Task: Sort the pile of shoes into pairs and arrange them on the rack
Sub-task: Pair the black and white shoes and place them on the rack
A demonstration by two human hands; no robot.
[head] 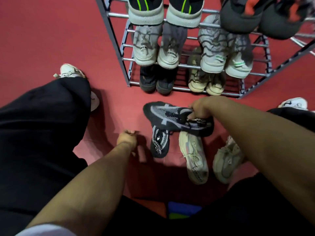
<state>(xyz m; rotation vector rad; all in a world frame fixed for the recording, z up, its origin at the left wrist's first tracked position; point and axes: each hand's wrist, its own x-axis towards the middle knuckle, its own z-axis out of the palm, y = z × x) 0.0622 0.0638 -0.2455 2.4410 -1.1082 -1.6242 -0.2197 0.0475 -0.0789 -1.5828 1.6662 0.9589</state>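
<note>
My right hand grips a black and grey knit sneaker by its collar, lifted just above the floor in front of the rack. Its matching sneaker lies on the red floor beneath it. Two cream sneakers lie on the floor to the right. My left hand hovers low over the floor left of the black sneaker, fingers curled and holding nothing. The grey metal rack holds paired shoes on each tier: black ones and beige ones at the bottom, white and grey above.
My legs in black trousers fill the left side and lower right, with my own white sneakers on the red floor. A blue and green object lies near my lap. Bare floor lies left of the rack.
</note>
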